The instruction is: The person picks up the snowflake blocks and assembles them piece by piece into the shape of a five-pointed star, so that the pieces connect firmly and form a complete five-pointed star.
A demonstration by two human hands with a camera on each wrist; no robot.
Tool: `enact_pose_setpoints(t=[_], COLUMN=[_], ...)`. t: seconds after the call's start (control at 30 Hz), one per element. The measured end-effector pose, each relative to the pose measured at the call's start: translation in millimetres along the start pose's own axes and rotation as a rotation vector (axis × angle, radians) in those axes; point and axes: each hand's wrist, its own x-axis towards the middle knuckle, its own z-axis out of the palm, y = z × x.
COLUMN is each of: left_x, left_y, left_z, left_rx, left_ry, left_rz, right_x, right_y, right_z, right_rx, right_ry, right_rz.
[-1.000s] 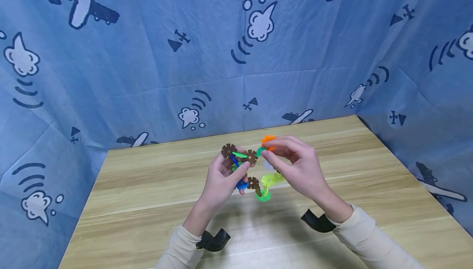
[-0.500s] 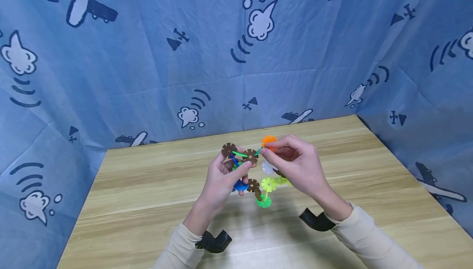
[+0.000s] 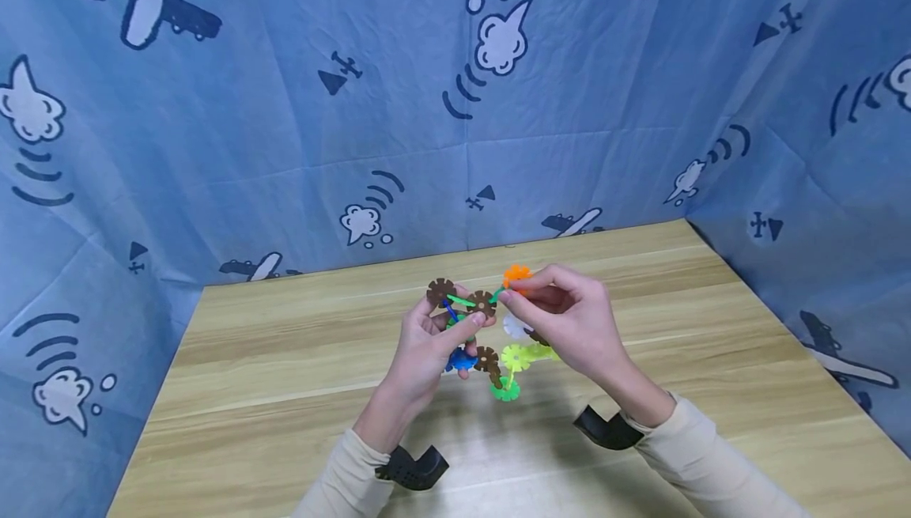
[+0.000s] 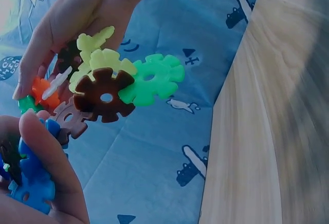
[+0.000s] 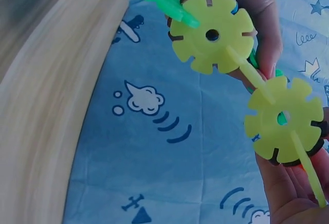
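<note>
Both hands hold a chain of joined, notched plastic discs above the table. The left hand (image 3: 427,352) grips its left part, thumb against a brown disc (image 3: 482,300), with another brown disc (image 3: 440,292) beyond the fingers. A blue disc (image 4: 38,190) lies in that hand in the left wrist view. The right hand (image 3: 580,316) pinches a dark green disc (image 3: 497,294), seen nearly edge-on and touching or close to the thumbed brown disc. An orange disc (image 3: 516,275) sits by the right fingers. Below hang a white disc (image 3: 514,327), yellow discs (image 5: 211,54) and a bright green disc (image 3: 506,389).
A wooden table (image 3: 285,391) lies under the hands. Blue curtain (image 3: 398,107) printed with planes and clouds stands behind and at both sides. Each wrist carries a black mount (image 3: 413,468) near the sleeve.
The dark green disc has turned edge-on between the right fingers. The chain's lower part has sunk slightly, and more of the white disc shows. Both hands stay nearly in place.
</note>
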Motion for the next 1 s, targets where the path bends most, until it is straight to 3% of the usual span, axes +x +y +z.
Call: enact_pose_setpoints(t=[0.63, 1.0], left_x=[0.7, 1.2], left_y=[-5.1, -4.6], left_z=[4.3, 5.3], left_rx=[-0.07, -0.119], left_ry=[-0.001, -0.013], left_rz=[-0.023, -0.044], right_x=[-3.7, -3.3], right_y=[2.9, 4.2], right_z=[0.8, -6.0], right_rx=[0.004, 0.016], right_ry=[0.037, -0.007], right_rz=[0.059, 0.109])
